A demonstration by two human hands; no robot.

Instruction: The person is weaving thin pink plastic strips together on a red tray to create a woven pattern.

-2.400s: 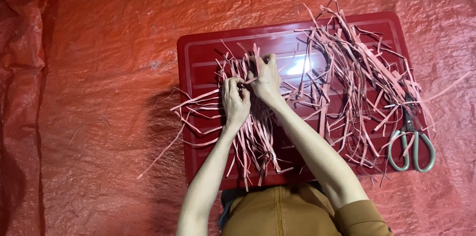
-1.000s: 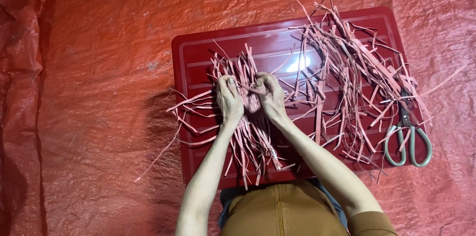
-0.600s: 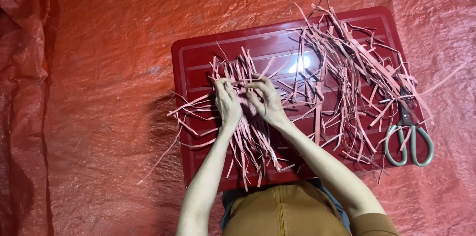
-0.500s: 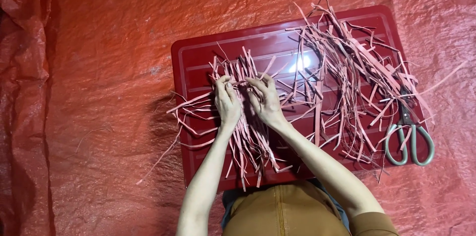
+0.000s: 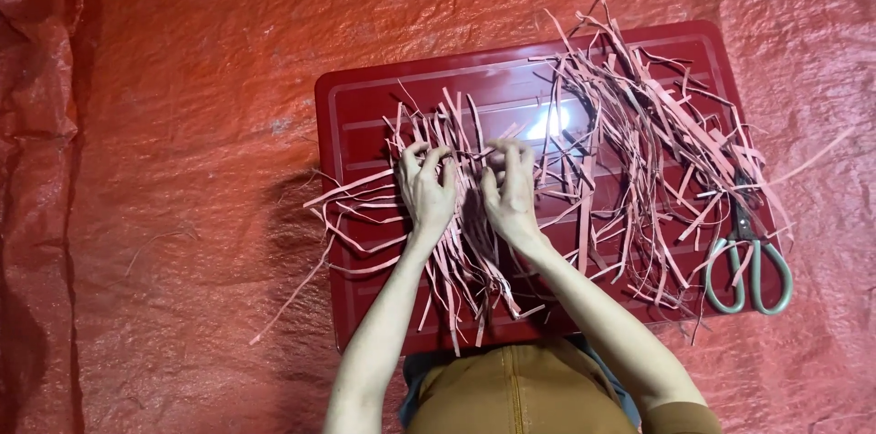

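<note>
So the bundle of pink paper strips (image 5: 456, 215) was sitting on the left-middle part of the red tray (image 5: 365, 105), strips fanned out toward the person and off the tray's left edge. Compared with a couple of seconds earlier, the hands had dropped down and come level with each other. Back then the right one was reaching up over the top of the bundle; by this point both were side by side on its upper middle, with only a narrow gap between them.

The left hand (image 5: 427, 192) had its fingers curled and pinched into the strips, and the right hand (image 5: 509, 192) was doing the same from the other side, fingers bent and tips dug in. Neither was flat or spread wide. To me that read as gathering and squeezing the bundle at one spot rather than picking single strips, though I couldn't tell exactly what the fingertips had hold of.

The loose pile of strips (image 5: 639, 151) on the right half of the tray hadn't really shifted, and the grey-handled scissors (image 5: 748, 261) lay untouched at the tray's right edge. Everything sat on a red plastic sheet (image 5: 182, 124).
</note>
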